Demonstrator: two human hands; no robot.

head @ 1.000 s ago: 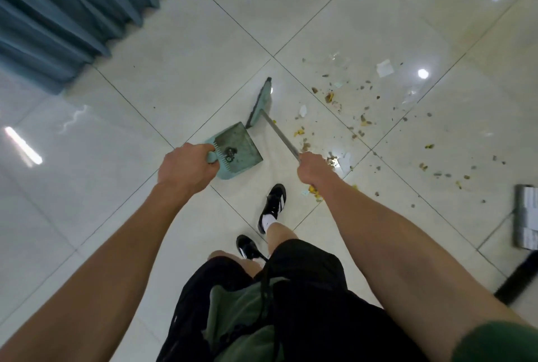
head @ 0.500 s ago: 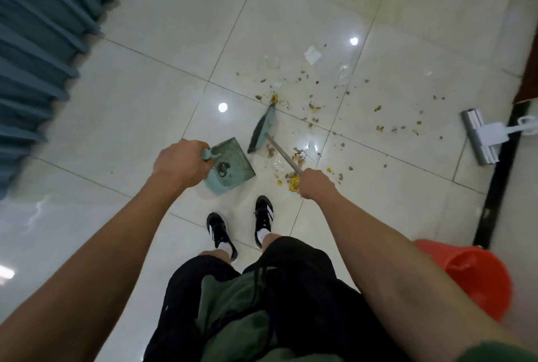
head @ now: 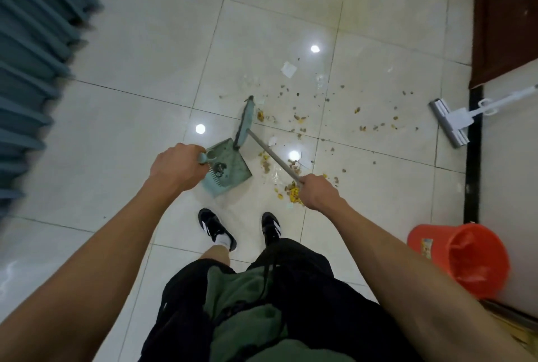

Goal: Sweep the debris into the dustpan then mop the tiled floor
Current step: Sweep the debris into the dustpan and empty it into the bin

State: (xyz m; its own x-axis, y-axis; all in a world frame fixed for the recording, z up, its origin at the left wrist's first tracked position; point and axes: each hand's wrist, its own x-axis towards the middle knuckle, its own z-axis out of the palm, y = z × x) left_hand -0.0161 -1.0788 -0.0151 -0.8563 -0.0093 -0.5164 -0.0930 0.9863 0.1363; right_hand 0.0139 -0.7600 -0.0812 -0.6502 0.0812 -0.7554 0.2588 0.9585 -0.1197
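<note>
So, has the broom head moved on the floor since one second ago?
Yes. The broom head went away from the person: it lay short of the grout line, now its tip crosses it toward the paper scrap.

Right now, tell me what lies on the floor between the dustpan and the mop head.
In the head view, the broom and its handle cross beside the dustpan; beyond them scattered debris and paper scraps dot the tiles up to the mop head.

The glossy pale tiled floor (head: 139, 50) carries scattered yellow and brown debris (head: 294, 194) from centre toward 2 o'clock. A mop (head: 449, 123) lies at 3 o'clock, an orange bucket (head: 465, 259) at 4 o'clock, and the dustpan (head: 230, 171) sits at centre.
</note>
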